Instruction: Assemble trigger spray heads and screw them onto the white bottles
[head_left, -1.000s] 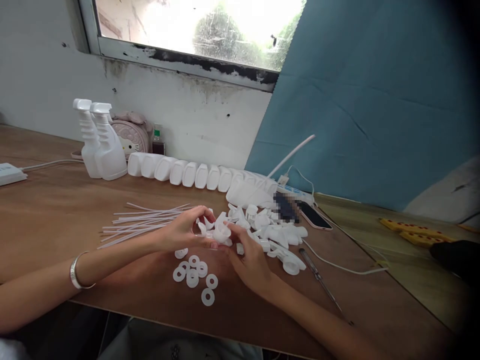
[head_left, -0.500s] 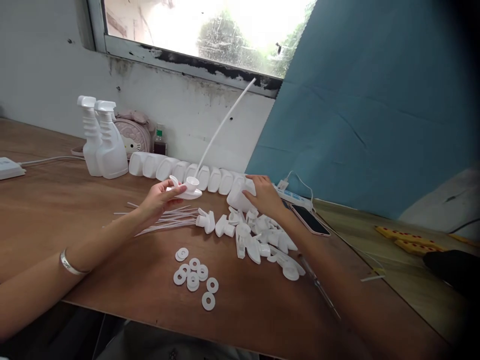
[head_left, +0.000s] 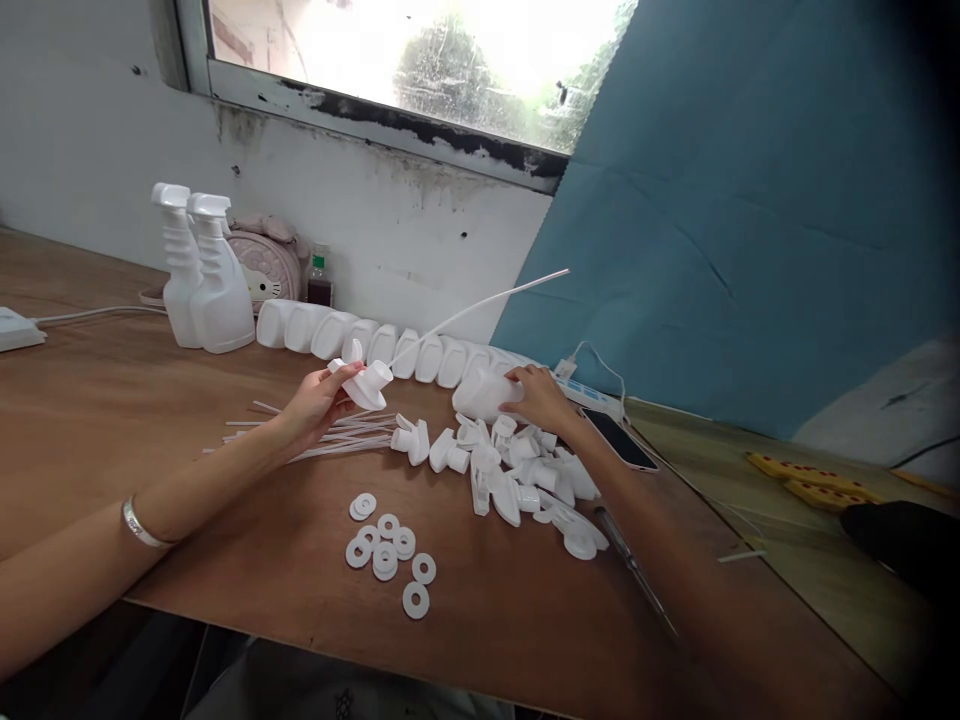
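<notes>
My left hand (head_left: 321,402) is closed on a white trigger spray head (head_left: 367,384), gripping it at its trigger side. From the collar, which faces right, a long thin dip tube (head_left: 480,304) curves up and to the right. At the right end of the bottle row, my right hand (head_left: 541,398) curls its fingers around the right end of a white spray bottle (head_left: 480,392) lying on its side. Just in front of that bottle is a heap of loose spray heads (head_left: 517,480). Beneath my left wrist lie several thin tubes (head_left: 352,438).
White bottles (head_left: 330,335) lie in a row along the wall. Two assembled spray bottles (head_left: 221,300) stand at the left by a pink bag (head_left: 266,265). White washers (head_left: 385,558) lie near the front. A screwdriver (head_left: 637,570) and a phone (head_left: 619,438) are at the right.
My left hand has tipped the spray head to the right, so its tube swung down from steep to a shallow slant. My right hand has shifted slightly right along the bottle.
</notes>
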